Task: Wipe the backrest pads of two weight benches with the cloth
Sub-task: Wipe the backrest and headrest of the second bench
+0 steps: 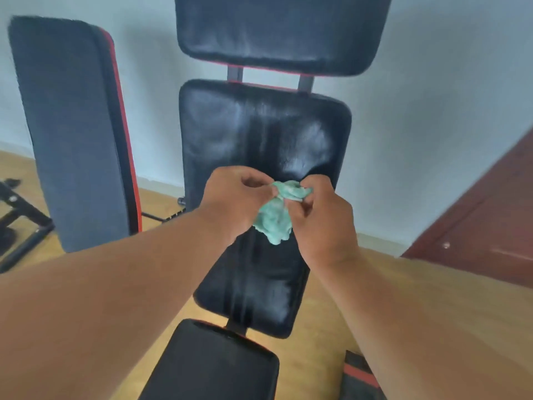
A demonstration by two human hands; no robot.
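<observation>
A crumpled mint-green cloth point(275, 215) hangs between both hands in front of the black backrest pad point(259, 134) of the middle weight bench. My left hand point(233, 197) pinches the cloth's upper left edge. My right hand point(320, 217) grips its upper right part. The pad leans up against the wall and has pale smears on its surface. A separate black head pad point(282, 30) sits above it and the seat pad point(213, 365) below. A second bench's backrest pad point(72, 128), grey-black with red trim, stands upright to the left.
A black metal bench frame point(20, 217) lies on the wooden floor at the far left. A dark red door point(490, 226) stands at the right. Part of a black and red pad point(360, 373) shows at the bottom beside my right forearm.
</observation>
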